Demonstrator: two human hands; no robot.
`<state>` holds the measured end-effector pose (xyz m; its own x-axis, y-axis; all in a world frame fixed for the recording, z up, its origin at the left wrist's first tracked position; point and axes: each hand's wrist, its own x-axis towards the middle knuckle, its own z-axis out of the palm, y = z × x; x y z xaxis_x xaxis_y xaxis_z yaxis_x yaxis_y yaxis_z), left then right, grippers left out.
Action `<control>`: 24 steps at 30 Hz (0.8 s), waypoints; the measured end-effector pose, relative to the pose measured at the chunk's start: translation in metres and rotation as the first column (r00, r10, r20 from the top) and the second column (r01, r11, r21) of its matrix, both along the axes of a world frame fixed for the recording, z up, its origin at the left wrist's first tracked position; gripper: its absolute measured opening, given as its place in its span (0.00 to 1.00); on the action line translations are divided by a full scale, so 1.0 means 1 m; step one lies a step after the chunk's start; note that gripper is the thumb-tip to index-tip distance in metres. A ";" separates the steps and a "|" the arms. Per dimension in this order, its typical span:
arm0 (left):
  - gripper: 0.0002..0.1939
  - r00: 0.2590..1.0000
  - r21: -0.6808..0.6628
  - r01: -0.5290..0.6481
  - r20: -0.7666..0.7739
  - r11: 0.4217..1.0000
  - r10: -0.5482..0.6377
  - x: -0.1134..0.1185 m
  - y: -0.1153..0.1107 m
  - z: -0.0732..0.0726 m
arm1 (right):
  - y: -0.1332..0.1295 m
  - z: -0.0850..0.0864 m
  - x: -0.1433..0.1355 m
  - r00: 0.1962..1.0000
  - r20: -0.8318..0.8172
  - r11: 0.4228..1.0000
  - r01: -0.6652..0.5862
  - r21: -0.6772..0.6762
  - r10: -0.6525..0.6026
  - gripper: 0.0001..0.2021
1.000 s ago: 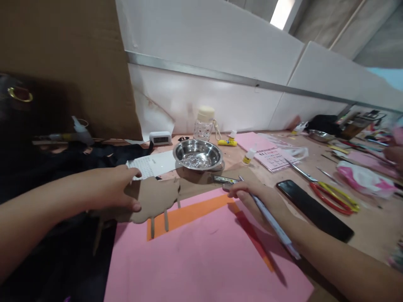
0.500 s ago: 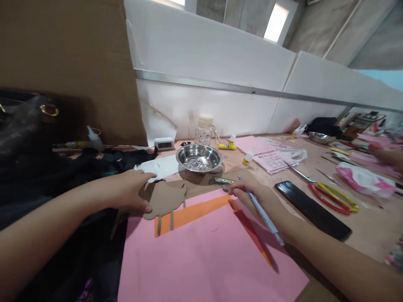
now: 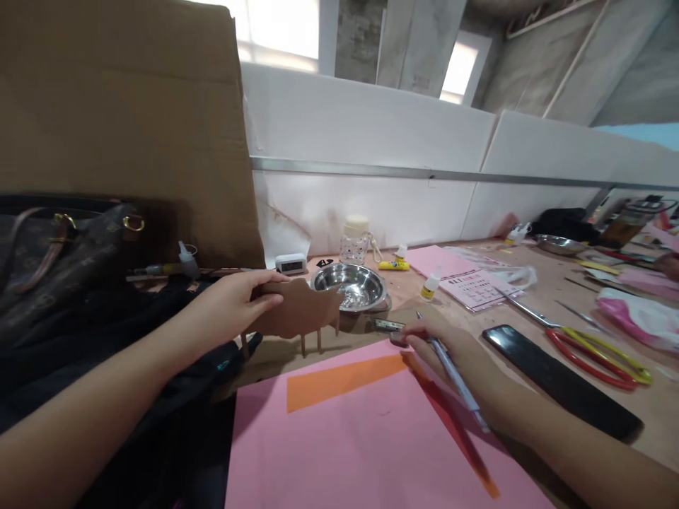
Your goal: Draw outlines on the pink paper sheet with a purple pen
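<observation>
My left hand [image 3: 233, 307] pinches the upper left edge of a brown sheep-shaped cutout [image 3: 300, 311] with thin legs, tilted up off the work surface. Across from it, my right hand [image 3: 456, 346] grips a pale pen [image 3: 455, 378] that slants back along the hand. Its fingertips are by a small grey piece [image 3: 399, 339], and I cannot tell whether they hold it. Pink paper [image 3: 318, 452] lies in front of me, bearing an orange strip [image 3: 344, 382] and a red strip [image 3: 459, 431]. A small printed strip [image 3: 387, 324] is beyond my right fingertips.
A steel bowl [image 3: 371, 290] stands behind the paper, near a lidded bottle [image 3: 354, 240] and a small digital display [image 3: 291, 264]. To the right lie a phone [image 3: 562, 382] and red-and-yellow-handled scissors [image 3: 594, 357]. Glue bottles [image 3: 431, 286] stand farther back. Dark cloth [image 3: 159, 353] covers the left.
My left hand has lifted the sheep cutout off the pink paper and tilted it up, uncovering the orange strip's left end. My right hand keeps the pen. The view has tipped up slightly.
</observation>
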<state>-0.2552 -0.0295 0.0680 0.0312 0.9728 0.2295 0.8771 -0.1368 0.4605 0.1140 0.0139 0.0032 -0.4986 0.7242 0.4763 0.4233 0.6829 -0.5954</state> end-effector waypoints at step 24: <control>0.20 0.994 0.072 0.084 0.069 0.994 -0.089 0.037 0.062 -0.034 | 0.003 0.004 0.007 0.994 0.112 0.984 -0.024 0.178 0.004 0.08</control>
<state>-0.2180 0.0329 0.0344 0.0960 0.9490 0.3002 0.8255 -0.2445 0.5087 0.1206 0.0166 0.0071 -0.5651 0.6252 0.5383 0.4696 0.7802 -0.4132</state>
